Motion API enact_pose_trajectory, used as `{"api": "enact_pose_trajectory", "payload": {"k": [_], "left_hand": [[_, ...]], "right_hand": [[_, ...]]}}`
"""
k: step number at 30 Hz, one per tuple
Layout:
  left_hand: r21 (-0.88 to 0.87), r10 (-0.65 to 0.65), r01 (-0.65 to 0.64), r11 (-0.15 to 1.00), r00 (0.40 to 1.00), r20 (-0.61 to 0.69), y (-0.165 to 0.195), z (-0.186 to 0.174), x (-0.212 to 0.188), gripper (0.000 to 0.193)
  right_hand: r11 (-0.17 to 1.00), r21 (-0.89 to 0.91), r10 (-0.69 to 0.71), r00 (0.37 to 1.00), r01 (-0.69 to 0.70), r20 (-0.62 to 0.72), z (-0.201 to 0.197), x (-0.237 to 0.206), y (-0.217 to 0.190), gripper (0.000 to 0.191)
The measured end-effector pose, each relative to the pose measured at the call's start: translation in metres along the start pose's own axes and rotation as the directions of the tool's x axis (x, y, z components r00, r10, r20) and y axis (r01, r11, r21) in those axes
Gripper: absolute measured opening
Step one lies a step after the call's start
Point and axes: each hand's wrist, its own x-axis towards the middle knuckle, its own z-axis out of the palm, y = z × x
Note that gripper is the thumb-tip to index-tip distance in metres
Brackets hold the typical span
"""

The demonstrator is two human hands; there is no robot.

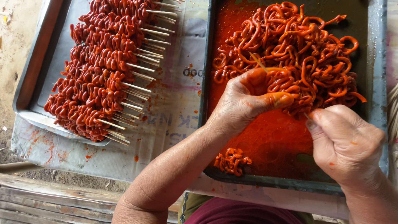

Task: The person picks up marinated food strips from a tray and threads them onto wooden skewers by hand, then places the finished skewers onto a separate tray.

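Two trays on the table (174, 103), which has printed sheeting over it. Left tray (31, 74) is light metal w/ finished skewers (99, 70) piled in rows, stick ends pointing right. Right tray (375, 62) is dark, holds red sauce and the loose heap of strips (315, 54) at its far end; a small clump (232, 161) sits alone near the front rim.

What matters: the heap lies just beyond my fingers, away from my body, and my left hand (244, 101) is the nearer one, already touching its near edge. The stick (259, 62) I'm working pokes out above my left hand, thin tip aimed up-left; its line seems to run down-right under the strips toward my right hand (346, 143), so long axis is diagonal between the two hands. Most of it is hidden.

Left hand: forearm comes in from lower left, wrist bent, fingers curled closed round a bunch of strips, thumb (277, 99) stretched right and sauce-coated.

Right hand: back of hand up, fingers tucked under and pinched shut. Prob on the stick's butt, but I can't tell, the grip is hidden. It sits just off the heap's near-right edge.
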Motion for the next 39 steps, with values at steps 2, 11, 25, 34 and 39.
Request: {"api": "enact_pose_trajectory", "payload": {"k": [2, 11, 25, 34, 39], "left_hand": [[-0.015, -0.009, 0.009, 1.0, 0.998, -0.056, -0.003, 0.003, -0.002, 0.033], [-0.099, 0.044, -0.043, 0.994, 0.999, 0.004, -0.016, -0.005, 0.001, 0.036], [0.009, -0.009, 0.009, 1.0, 1.0, -0.009, -0.038, -0.002, 0.0, 0.042], [-0.303, -0.115, 0.123, 0.945, 0.992, 0.046, -0.013, -0.016, 0.006, 0.041], [-0.27, -0.124, 0.134, 0.953, 0.991, 0.056, -0.013, -0.02, 0.007, 0.036]], "right_hand": [[1.0, 0.002, -0.009, 1.0, 0.009, -0.005, 0.001, -0.001, 0.0, 0.017], [0.997, -0.077, -0.002, 1.0, 0.004, 0.025, 0.0, -0.002, -0.001, 0.018], [0.999, -0.007, 0.032, 0.996, -0.031, 0.078, -0.001, 0.002, 0.0, 0.018], [0.998, -0.046, 0.048, 0.994, -0.043, 0.098, -0.001, 0.007, 0.004, 0.018], [0.993, 0.027, 0.108, 0.989, -0.112, 0.101, 0.005, 0.005, 0.005, 0.017]]}}
